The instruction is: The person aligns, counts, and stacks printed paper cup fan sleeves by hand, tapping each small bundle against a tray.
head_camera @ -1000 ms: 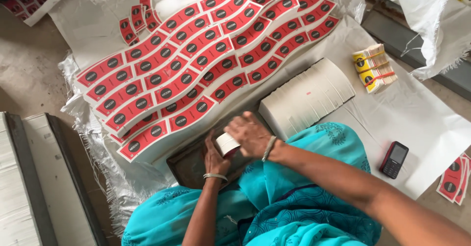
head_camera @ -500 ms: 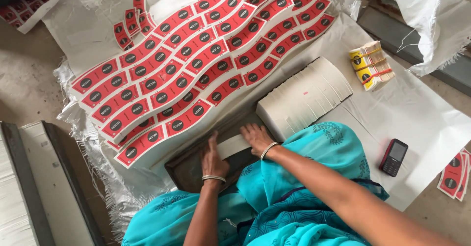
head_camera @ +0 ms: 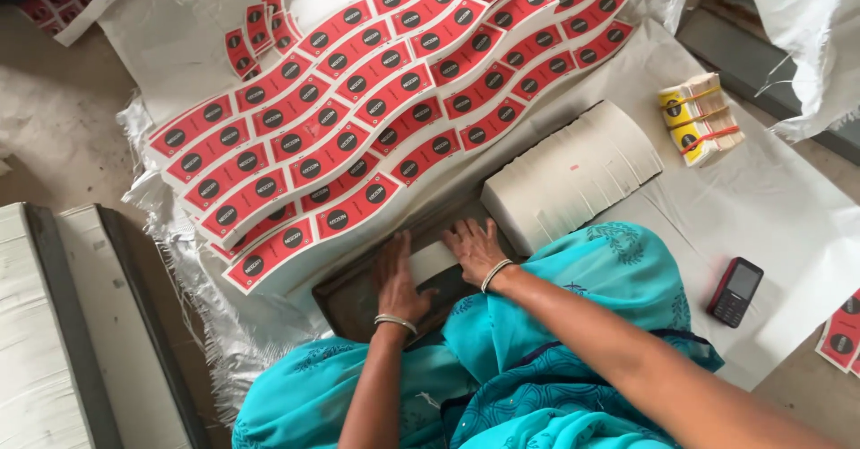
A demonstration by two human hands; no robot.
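Viewpoint: looking straight down from the person's head at a floor workspace covered with white paper sheeting (head_camera: 770,207).
Left hand: the left hand (head_camera: 399,279) lies flat, fingers stretched out and together, pressing on the left end of a small white label (head_camera: 434,261); it grips nothing.
Right hand: the right hand (head_camera: 475,247) is also spread flat, palm down, touching the right end of the same label; a bangle sits on each wrist.
Label: it rests on a dark flat board (head_camera: 358,301) just in front of the person's turquoise-clad lap.
Far of the hands: long wavy rows of red labels (head_camera: 376,99) with black round marks, overlapping across the sheeting.
Right of the hands: a fanned white paper stack (head_camera: 573,176), touching the board's far right end.
Far right: a banded bundle of yellow-edged labels (head_camera: 700,117).
Near right: a red and black mobile phone (head_camera: 735,291), well apart from the hands.
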